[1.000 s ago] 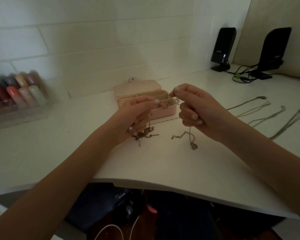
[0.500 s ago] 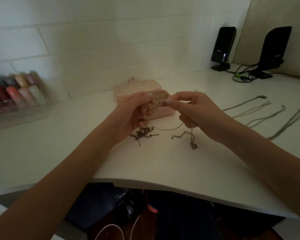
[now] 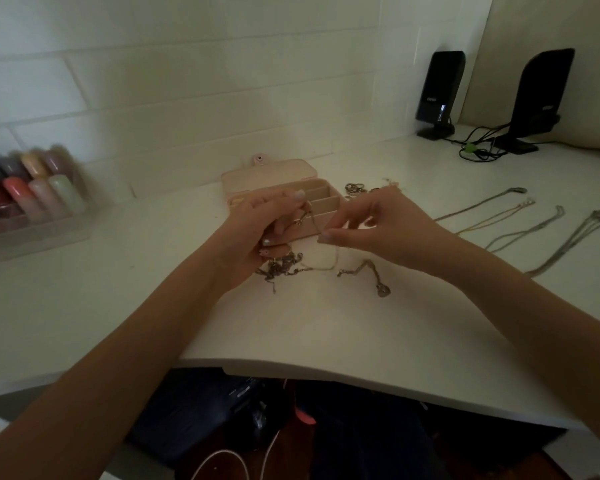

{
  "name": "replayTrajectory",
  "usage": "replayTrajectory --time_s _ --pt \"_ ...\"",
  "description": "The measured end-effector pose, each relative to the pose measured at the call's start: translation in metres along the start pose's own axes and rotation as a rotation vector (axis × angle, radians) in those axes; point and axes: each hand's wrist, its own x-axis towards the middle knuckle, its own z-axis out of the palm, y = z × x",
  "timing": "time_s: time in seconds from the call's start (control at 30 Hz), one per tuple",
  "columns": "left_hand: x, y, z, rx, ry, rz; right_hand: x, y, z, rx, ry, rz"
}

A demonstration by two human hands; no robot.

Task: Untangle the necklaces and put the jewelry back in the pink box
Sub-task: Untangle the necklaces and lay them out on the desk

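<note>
The pink box (image 3: 278, 178) stands open on the white desk behind my hands, lid tilted back. My left hand (image 3: 257, 233) grips part of a tangled chain (image 3: 281, 266), whose dark clump lies on the desk just under it. My right hand (image 3: 378, 223) pinches a thin light strand of that chain (image 3: 335, 254) between thumb and forefinger. A loose chain with a small pendant (image 3: 381, 289) lies below my right hand. Several straightened necklaces (image 3: 520, 230) lie in a row at the right.
Small rings (image 3: 355, 188) lie by the box's right side. A clear tray of nail-polish bottles (image 3: 32, 195) sits at the far left. Two black speakers (image 3: 439, 91) with cables stand at the back right. The desk's front edge (image 3: 326, 372) curves near me.
My right hand has dropped lower and spread its fingers, drawing the thin strand down and right. My left hand keeps its hold near the box.
</note>
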Motion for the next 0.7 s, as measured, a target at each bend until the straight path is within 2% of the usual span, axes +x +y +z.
replayTrajectory --time_s 0.2,0.33,0.53,0.7 --pt "-0.001 0.0 -0.002 -0.015 -0.072 -0.01 0.004 0.001 0.002 -0.031 0.245 -0.048" --pt "-0.002 0.0 0.0 -0.013 -0.058 -0.003 0.0 -0.007 0.006 0.122 0.16 -0.067" --pt "-0.002 0.0 0.002 0.014 -0.073 -0.004 0.0 -0.003 0.019 0.035 0.15 -0.116" --pt "0.0 -0.001 0.0 0.014 -0.055 -0.024 -0.002 -0.007 0.014 0.275 0.045 -0.047"
